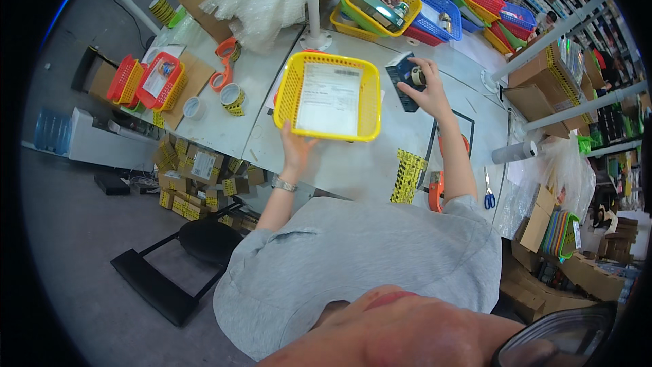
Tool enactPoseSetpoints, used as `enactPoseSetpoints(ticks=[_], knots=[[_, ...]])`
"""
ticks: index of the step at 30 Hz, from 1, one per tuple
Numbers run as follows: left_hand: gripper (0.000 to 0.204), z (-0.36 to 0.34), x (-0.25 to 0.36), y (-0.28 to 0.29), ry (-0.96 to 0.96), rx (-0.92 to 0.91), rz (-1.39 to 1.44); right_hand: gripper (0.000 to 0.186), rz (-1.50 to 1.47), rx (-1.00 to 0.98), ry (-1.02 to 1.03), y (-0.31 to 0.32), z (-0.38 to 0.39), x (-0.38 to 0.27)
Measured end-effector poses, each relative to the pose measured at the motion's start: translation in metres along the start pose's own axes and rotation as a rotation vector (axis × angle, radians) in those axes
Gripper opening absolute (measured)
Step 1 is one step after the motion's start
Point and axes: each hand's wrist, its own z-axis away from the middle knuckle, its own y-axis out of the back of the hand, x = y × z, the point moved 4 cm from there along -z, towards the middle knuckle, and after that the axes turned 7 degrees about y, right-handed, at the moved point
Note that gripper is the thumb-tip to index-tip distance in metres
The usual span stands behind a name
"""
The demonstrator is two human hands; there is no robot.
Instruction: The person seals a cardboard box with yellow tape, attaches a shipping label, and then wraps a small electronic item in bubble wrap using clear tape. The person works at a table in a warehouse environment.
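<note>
A: Where was the yellow basket (371,98)?

B: Over the middle of the desk (370,163), in front of the person. The left hand (297,153) had its near left corner, fingers curled at the wall and thumb out along the underside of the rim.

A: Why there, do you think?

B: Probably to steady it without covering the printed white sheet (329,98) inside, which lay face up and in plain sight.

A: Was it resting on the desk?

B: I couldn't tell; the view from above hid the underside.

A: And the right hand (429,92)?

B: Pinching a dark box (403,81), thumb on the near side, fingers over the far side. The box was just right of the basket, not touching it. A round patch showed by the fingers, but whether it was a jar or print, I couldn't say.

A: The blue scissors (490,197)?

B: They lay near the desk's right edge, well apart from both hands, perhaps so they were reachable yet out of the way. The tape dispenser (224,64) stood left of the basket, likely for similar reasons.
</note>
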Motion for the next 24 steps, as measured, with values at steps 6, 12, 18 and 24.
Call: enactPoseSetpoints(ticks=[6, 12, 18, 24], knots=[[0.077, -0.087, 0.054, 0.046, -0.358, 0.185, -0.672, 0.067, 0.312, -0.399, -0.308, -0.068, 0.081, 0.125], [0.078, -0.089, 0.066, 0.053, -0.815, 0.704, -1.291, 0.074, 0.423, -0.489, -0.242, -0.092, 0.132, 0.139], [0.090, -0.111, 0.099, 0.013, -0.728, 0.019, -2.007, 0.097, 0.631, -0.371, -0.240, -0.081, 0.152, 0.097], [0.107, -0.143, 0.078, 0.011, -0.185, -0.219, -2.465, 0.092, 0.383, 0.041, -0.243, -0.075, 0.185, 0.029]])
